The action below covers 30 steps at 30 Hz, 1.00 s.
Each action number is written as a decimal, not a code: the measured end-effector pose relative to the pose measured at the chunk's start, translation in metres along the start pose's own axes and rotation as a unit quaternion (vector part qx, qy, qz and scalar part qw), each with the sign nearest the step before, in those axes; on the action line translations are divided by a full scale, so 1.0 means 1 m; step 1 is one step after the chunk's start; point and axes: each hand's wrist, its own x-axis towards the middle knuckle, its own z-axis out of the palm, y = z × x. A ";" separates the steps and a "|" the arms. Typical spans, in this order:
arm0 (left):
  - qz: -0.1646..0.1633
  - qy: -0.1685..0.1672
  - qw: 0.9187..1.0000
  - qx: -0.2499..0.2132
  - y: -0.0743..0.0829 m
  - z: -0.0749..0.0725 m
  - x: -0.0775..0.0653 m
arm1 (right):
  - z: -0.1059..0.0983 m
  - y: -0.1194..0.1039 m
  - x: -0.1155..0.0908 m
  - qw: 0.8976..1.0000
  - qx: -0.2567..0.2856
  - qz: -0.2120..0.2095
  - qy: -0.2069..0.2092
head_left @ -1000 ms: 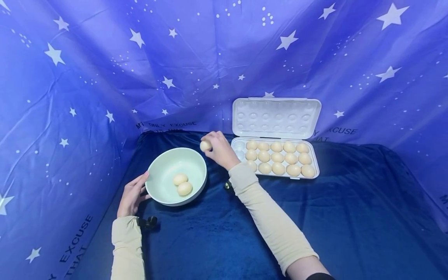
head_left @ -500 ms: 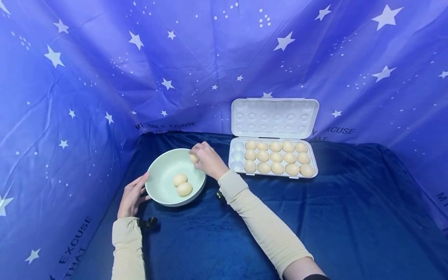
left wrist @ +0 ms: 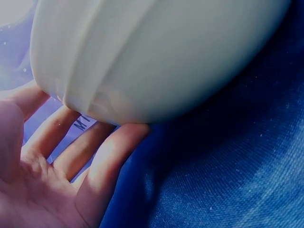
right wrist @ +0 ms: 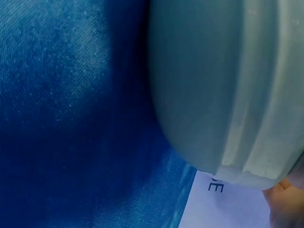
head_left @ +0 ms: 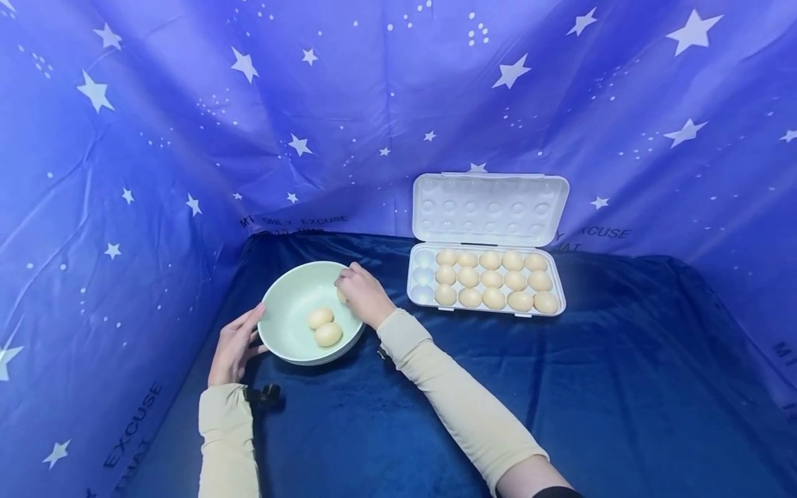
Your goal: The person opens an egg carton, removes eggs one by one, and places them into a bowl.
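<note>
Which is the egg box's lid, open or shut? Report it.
Open: the lid stands raised behind the egg tray, dimpled inside showing, eggs uncovered.

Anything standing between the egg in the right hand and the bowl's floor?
Nothing visible does: the right hand holds the egg over the inside of the pale green bowl. Two other eggs lie on its floor, with bare space around them.
</note>
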 end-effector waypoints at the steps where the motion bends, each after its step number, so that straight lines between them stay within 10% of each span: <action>1: 0.004 -0.001 1.000 0.000 0.001 0.001 0.000 | -0.001 0.000 0.000 1.000 -0.001 0.004 0.002; 30: -0.013 -0.002 1.000 0.006 0.003 0.001 -0.005 | 0.005 -0.004 0.002 0.999 -0.030 0.010 -0.014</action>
